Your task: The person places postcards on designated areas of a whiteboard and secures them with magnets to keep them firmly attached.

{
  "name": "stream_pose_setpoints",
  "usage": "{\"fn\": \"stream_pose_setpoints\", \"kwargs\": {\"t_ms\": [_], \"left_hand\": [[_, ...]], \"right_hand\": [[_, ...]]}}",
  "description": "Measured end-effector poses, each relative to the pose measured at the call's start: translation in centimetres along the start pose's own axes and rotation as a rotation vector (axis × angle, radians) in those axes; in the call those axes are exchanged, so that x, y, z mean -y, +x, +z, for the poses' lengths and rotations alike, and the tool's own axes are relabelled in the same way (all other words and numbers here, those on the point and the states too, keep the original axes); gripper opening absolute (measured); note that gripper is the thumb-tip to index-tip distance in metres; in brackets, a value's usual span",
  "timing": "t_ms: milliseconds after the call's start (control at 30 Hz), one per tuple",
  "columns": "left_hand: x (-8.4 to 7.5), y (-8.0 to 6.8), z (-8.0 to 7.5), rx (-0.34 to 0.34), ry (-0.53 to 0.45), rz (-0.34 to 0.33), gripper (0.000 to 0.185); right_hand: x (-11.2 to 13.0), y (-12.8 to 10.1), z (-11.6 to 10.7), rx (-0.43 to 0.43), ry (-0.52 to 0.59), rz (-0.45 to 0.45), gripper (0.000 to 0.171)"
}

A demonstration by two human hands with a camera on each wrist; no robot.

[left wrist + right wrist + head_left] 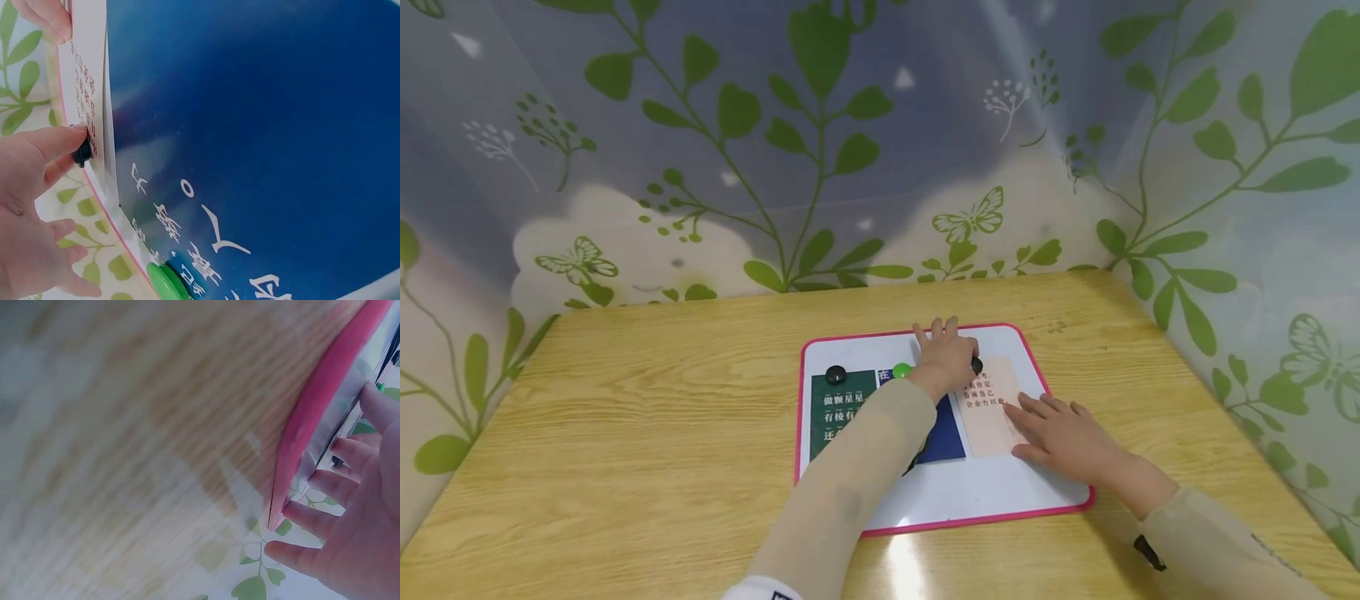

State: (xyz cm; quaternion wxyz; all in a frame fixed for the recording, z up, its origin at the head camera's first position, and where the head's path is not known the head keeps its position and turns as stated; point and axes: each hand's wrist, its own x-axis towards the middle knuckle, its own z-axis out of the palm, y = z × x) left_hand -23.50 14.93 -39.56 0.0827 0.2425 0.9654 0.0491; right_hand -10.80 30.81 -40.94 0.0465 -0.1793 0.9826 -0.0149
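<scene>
While the left hand pinched a black magnet atop the pink card, fingers curled. Right hand lay flat on that card's near right edge.

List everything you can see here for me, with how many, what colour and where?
Whiteboard: one, white with a pink rim, lying flat on the table.
Table: one, light wood grain.
Green card: one, dark green with white text, left on the whiteboard.
Blue card: one, dark blue with white text, middle of the whiteboard.
Pink card: one, pale pink with dark text, right of the blue card.
Black magnets: two, one on the green card, one at the pink card's top.
Green magnet: one, on the blue card's top.
Backdrop: leaf and butterfly print, behind and beside the table.
Left hand: touches the black magnet on the pink card.
Right hand: rests flat on the pink card.
</scene>
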Motion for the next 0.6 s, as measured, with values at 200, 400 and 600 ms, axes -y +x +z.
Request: {"fn": "stream_pose_setpoints", "kwargs": {"t_ms": [200,400,600], "left_hand": [[0.1,-0.4,-0.1,0.011,0.008,-0.011,0.032],[0.3,-0.7,-0.2,0.043,-0.017,-0.005,0.035],[1.7,-1.4,-0.5,0.069,-0.051,0.039,0.051]], "right_hand": [[0.2,0.1,0.1,-0.007,-0.016,-0.013,0.059],[0.2,0.0,0.0,-0.020,-0.016,-0.022,0.058],[-0.3,-0.2,-0.1,0.010,0.023,-0.007,0.060]]}}
